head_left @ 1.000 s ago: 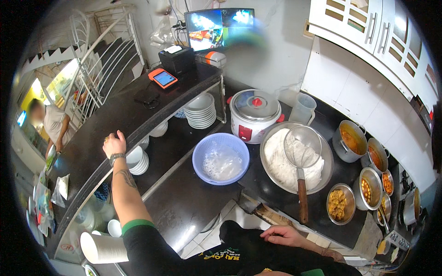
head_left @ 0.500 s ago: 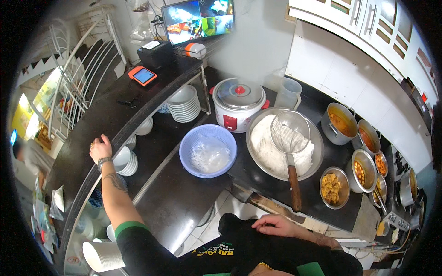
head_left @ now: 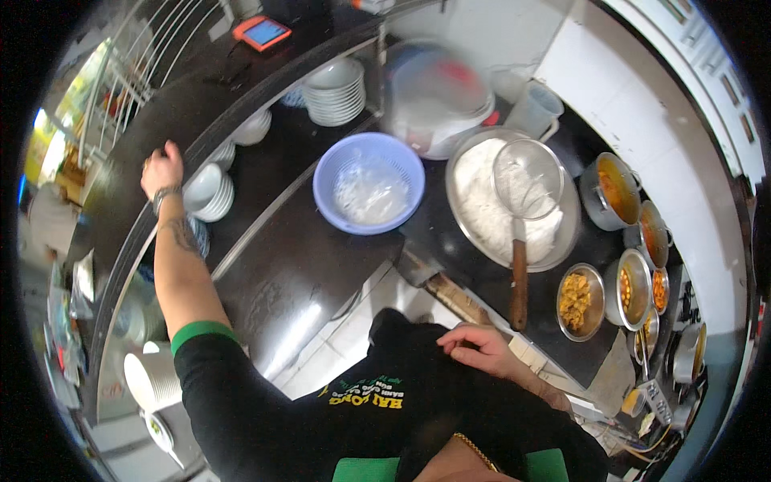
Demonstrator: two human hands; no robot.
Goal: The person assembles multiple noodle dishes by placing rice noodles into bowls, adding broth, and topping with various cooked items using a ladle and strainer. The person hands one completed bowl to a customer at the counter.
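Observation:
My left hand [head_left: 163, 170] rests on the edge of the raised black ledge [head_left: 120, 209], fingers apart and loosely bent, with nothing in it. Just below it on the shelf stand stacked white bowls [head_left: 210, 193]. My right hand [head_left: 482, 351] hangs in front of my body, empty, its fingers slightly curled and apart. Nearest ahead of it, a wire strainer [head_left: 528, 178] with a wooden handle lies across a large metal basin [head_left: 569, 233] of white food. To the left sits a lilac plastic basket [head_left: 329, 201] with whitish, translucent contents.
A lidded pot [head_left: 438, 100], blurred, stands behind the basket beside a clear jug [head_left: 536, 111]. Metal bowls and pots of orange-yellow food, including a bowl [head_left: 580, 301], line the right. Another bowl stack [head_left: 333, 92] is at the back, with an orange handheld device [head_left: 263, 33] above. White cups [head_left: 151, 377] stand lower left.
The whole view has shifted, so the counter items sit higher in the picture and the wall screen is out of sight. My left hand remains at the ledge; my right stays before my body.

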